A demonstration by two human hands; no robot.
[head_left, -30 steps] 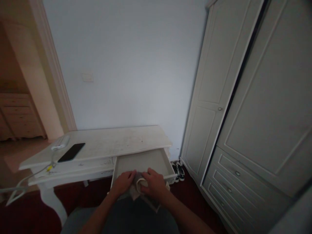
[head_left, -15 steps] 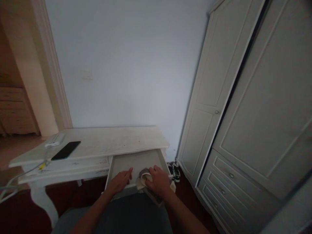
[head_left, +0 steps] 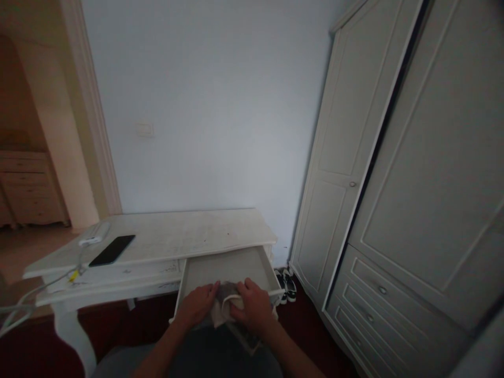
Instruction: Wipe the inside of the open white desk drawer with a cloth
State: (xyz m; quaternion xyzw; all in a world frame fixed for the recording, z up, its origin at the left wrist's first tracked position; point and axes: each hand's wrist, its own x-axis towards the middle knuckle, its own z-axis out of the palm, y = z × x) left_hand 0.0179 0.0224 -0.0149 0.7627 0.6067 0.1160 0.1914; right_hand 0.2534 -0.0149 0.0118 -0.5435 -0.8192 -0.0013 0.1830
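Observation:
A crumpled grey and beige cloth (head_left: 221, 311) is bunched up at the front of the pulled-out white drawer (head_left: 236, 265). My right hand (head_left: 254, 306) is wrapped round its right side, thumb pressed into the folds. On the other side my left hand (head_left: 197, 304) pinches the cloth's left edge between thumb and fingers. Part of the cloth hangs down over my lap below the hands, where it is dark and hard to make out. The inside of the drawer shows bare boards behind the cloth; its front panel is mostly hidden by my hands.
The drawer belongs to a white table (head_left: 189, 226). On the table's left lie a black phone (head_left: 112, 250) and a white power strip (head_left: 94, 233) with a cable (head_left: 43, 286). Black and white shoes (head_left: 289, 286) stand beside a tall wardrobe (head_left: 326, 210) at right.
My left hand has moved right and taken hold of the cloth. The right hand keeps its grip on it. The view has shifted slightly.

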